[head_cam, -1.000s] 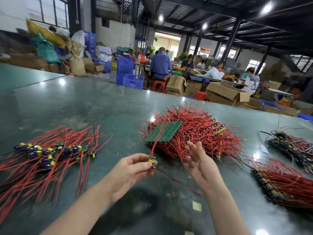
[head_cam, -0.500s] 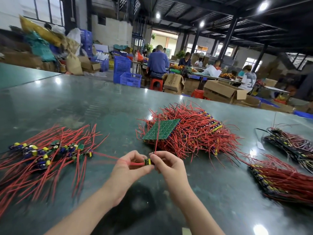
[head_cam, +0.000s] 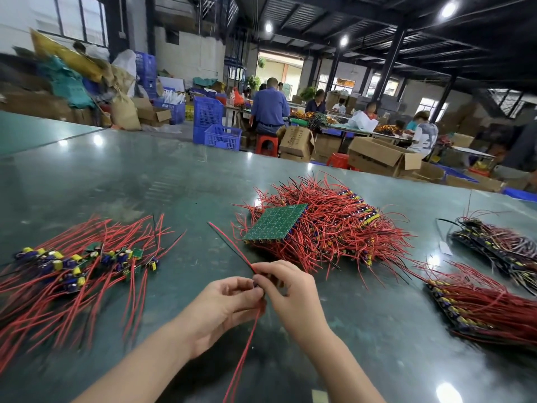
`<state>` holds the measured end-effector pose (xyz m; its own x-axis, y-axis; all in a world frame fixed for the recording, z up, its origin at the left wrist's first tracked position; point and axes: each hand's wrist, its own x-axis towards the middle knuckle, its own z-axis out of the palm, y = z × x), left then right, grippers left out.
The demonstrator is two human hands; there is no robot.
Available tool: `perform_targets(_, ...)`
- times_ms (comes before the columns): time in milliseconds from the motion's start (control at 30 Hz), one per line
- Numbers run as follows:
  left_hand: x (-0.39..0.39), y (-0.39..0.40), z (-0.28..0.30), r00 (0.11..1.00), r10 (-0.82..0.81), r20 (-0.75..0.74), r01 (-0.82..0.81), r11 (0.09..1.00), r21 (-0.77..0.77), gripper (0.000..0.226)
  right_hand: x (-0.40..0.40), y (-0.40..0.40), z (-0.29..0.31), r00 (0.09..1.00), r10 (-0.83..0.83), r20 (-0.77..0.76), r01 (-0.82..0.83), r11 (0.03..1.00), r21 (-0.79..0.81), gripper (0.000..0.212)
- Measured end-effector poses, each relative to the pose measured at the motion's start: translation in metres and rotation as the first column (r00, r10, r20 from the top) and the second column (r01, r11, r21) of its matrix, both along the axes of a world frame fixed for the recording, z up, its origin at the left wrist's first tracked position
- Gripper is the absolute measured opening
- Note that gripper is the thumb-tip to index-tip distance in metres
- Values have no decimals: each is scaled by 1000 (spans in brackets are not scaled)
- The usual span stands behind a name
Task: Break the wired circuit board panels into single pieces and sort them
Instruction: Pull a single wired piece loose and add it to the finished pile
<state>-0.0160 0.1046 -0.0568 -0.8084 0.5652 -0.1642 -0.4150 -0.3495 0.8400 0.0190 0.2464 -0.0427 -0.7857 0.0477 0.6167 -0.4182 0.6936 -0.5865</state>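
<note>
My left hand (head_cam: 223,309) and my right hand (head_cam: 290,289) meet low in the middle and pinch a small wired board piece (head_cam: 257,284) between their fingertips; the piece is mostly hidden. Its red and black wires (head_cam: 229,245) run up to the left, and more red wire (head_cam: 244,350) hangs down toward me. Behind the hands lies a heap of red-wired panels (head_cam: 334,228) with a green circuit board panel (head_cam: 274,221) on top, solder side up. At the left lies a pile of single wired pieces (head_cam: 72,266).
The dark green table (head_cam: 130,175) stretches far back. At the right lie a stack of wired strips (head_cam: 476,303) and a darker bundle (head_cam: 499,245). Beyond the table's far edge are people seated at benches, cardboard boxes (head_cam: 380,158) and blue crates (head_cam: 222,136).
My right hand came in from open and apart to pinch the piece together with my left hand. The wires swung from upright to slanting up-left and hanging down.
</note>
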Motion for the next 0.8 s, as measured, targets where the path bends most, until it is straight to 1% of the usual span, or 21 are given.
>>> perform_targets(67, -1, 0, -1, 1000, -10, 23, 10, 1000, 0, 32, 0, 0, -1, 999, -31, -29, 34, 996, 83, 13)
perform_targets(100, -1, 0, -2, 999, -14, 34, 14, 1000, 3, 30, 1, -1, -2, 998, -48, -37, 51, 994, 99, 13)
perform_targets(133, -2, 0, -2, 999, -19, 44, 19, 1000, 6, 28, 1, -1, -3, 998, -59, -32, 62, 995, 82, 12)
perform_targets(167, -2, -1, -2, 998, -24, 53, 24, 1000, 8, 26, 1, -3, -3, 998, -68, -6, 69, 997, 21, 11)
perform_targets(200, -2, -1, -2, 998, -28, 63, 27, 1000, 8, 23, 1, -4, -3, 997, -70, 43, 73, 994, -76, 10)
perform_targets(300, -1, -2, 1, 995, -51, 85, 51, 999, 9, 16, 0, -7, 0, 978, -18, 206, 89, 936, -341, 19)
perform_targets(400, -1, -4, 4, 990, -108, 94, 105, 994, 39, 19, 1, -6, 4, 951, 125, 282, 62, 819, -571, 23)
perform_targets(467, -3, -7, 5, 985, -149, 90, 145, 988, 45, 19, 2, -5, 7, 930, 197, 311, 67, 741, -668, 22)
perform_targets(533, -3, -9, 7, 985, -161, 63, 161, 987, 2, 18, 3, -4, 8, 911, 234, 340, 64, 734, -676, 20)
perform_targets(600, -2, -8, 7, 992, -127, 11, 128, 989, -80, 15, 2, -5, 7, 906, 238, 350, 53, 757, -652, 19)
perform_targets(667, -2, -7, 5, 996, -88, -23, 85, 988, -127, 17, 2, -6, 6, 905, 239, 351, 44, 769, -638, 19)
perform_targets(733, -2, -7, 4, 996, -84, -23, 80, 988, -133, 20, 2, -9, 4, 905, 242, 349, 49, 757, -652, 20)
perform_targets(800, -2, -8, 5, 994, -109, -23, 106, 988, -116, 20, 2, -13, 2, 909, 244, 337, 67, 714, -697, 20)
